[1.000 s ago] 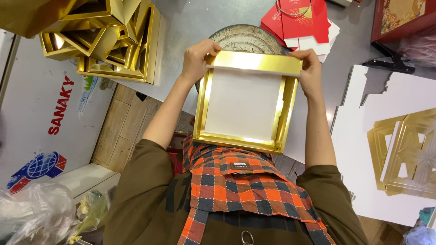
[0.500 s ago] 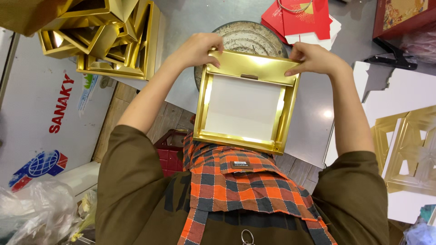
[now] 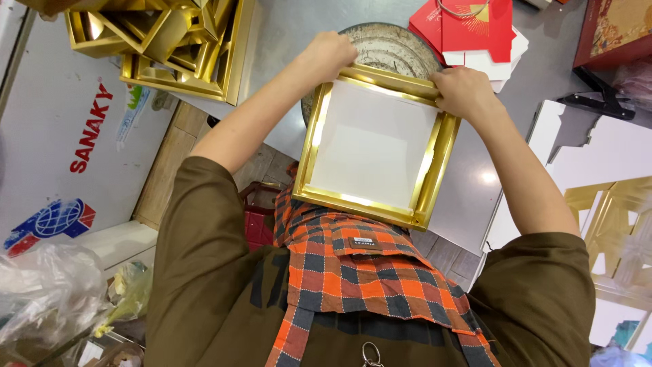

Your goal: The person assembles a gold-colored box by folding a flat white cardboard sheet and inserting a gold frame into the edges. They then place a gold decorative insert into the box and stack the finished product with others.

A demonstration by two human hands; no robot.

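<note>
Gripping gold tray by its far rim

Tray (image 3: 375, 146) is sitting tilted against the apron (image 3: 353, 265), open white face up, near edge at chest. Left hand (image 3: 331, 56) and right hand (image 3: 464, 92) are both pinching the far edge, roughly equal reach. Grey table (image 3: 285, 27) is lying beyond.

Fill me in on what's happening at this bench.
A person in an orange plaid apron holds a square gold tray with a white base over a grey table. The left hand and right hand both grip its far edge. More gold trays are piled at the upper left; red cartons lie beyond.
</note>
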